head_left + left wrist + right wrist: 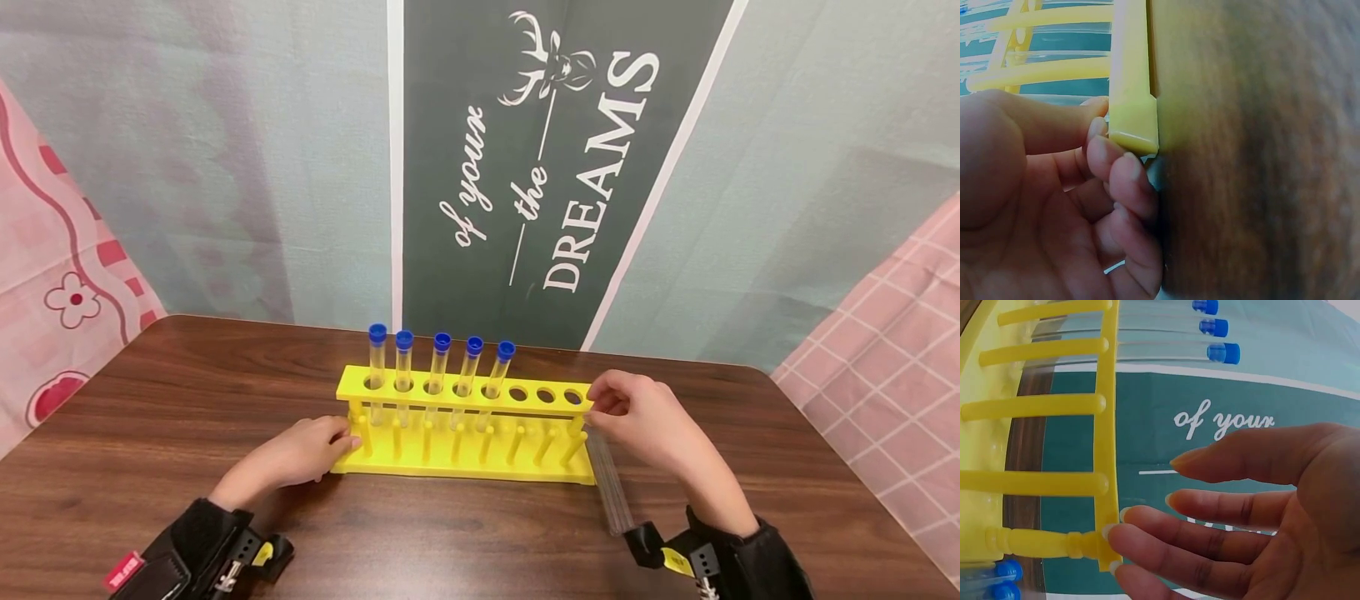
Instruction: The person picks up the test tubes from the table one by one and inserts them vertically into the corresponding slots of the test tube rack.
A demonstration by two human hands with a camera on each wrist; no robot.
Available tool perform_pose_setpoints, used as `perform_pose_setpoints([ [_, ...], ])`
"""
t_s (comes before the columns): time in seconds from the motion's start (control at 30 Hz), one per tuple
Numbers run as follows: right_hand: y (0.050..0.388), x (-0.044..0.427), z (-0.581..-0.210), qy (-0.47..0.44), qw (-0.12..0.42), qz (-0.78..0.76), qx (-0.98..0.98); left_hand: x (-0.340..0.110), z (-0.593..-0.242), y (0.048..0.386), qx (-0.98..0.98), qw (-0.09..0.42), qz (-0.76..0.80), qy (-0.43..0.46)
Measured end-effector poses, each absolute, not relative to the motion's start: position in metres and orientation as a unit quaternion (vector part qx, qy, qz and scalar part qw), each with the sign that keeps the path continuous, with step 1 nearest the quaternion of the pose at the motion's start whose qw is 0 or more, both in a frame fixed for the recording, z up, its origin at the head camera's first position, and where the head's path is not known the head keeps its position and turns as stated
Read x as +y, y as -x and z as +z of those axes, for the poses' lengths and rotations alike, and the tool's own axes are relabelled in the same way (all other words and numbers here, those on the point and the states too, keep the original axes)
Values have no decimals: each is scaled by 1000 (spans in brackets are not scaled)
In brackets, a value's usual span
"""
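Note:
A yellow test tube rack (465,467) stands on the table, with several blue-capped clear tubes (438,364) upright in its left holes; the three right holes hold none. My left hand (303,452) grips the left end of the rack's base, and in the left wrist view the thumb and fingertips of the hand (1054,181) pinch the base's corner (1133,128). At the rack's top right end is my right hand (645,417). Seen from the right wrist, this hand (1235,519) has its fingers extended and parted, fingertips at the end of the top bar (1107,425).
More clear tubes (611,483) lie on the brown table (450,533) beside the rack's right end; their blue caps (1008,571) show in the right wrist view. Behind the table hangs a grey-green cloth (300,167) with white lettering. Pink cloths hang at both sides.

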State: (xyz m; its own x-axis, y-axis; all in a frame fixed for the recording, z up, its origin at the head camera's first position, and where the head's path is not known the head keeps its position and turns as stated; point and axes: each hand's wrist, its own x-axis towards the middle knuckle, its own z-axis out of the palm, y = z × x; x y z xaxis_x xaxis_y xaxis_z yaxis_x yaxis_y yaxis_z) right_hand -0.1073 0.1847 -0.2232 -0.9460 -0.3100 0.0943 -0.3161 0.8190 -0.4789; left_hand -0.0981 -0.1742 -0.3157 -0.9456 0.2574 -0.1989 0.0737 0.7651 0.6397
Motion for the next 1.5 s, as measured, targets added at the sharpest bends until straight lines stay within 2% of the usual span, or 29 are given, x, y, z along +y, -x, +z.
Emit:
perform_pose_setpoints([
  [0.4,113,198,-226,-145,-3,239,-960,-175,-317,98,930,133,328,-98],
  [0.83,124,211,-239,-98,-76,292,-948,-175,-318,99,928,136,332,-99],
  [1.5,141,218,-269,-32,-143,264,-953,-175,-316,98,928,140,329,-100],
])
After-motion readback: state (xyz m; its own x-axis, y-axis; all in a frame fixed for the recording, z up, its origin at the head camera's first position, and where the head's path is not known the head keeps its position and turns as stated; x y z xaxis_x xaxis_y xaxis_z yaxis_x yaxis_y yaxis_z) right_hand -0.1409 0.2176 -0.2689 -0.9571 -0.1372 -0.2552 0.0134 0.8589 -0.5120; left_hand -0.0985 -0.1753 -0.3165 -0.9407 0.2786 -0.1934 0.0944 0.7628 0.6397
